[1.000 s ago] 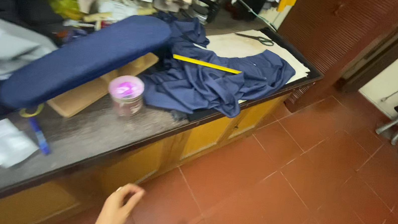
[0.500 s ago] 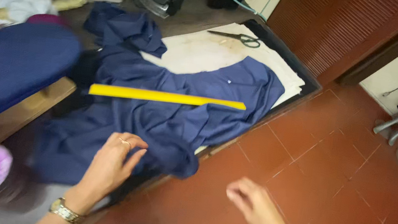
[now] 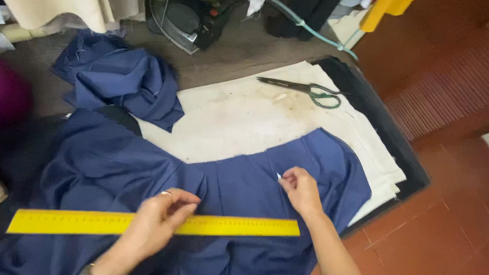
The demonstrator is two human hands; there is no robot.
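Left hand [image 3: 158,223]: fingers pressed flat on yellow ruler [image 3: 122,223], not clasping.
Right hand [image 3: 300,189]: pinched together on white chalk [image 3: 279,176], on blue fabric [image 3: 232,186].
Scissors [image 3: 303,89]: worktop's far edge.

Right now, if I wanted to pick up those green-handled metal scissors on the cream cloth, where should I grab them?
Probably by the green loop handles of the scissors, coming from the right: the closed blades point left and they lie flat on the cream cloth, with nothing touching them.

Left hand [image 3: 156,223] now on ruler [image 3: 153,226]; right hand [image 3: 300,190] on fabric [image 3: 238,186].
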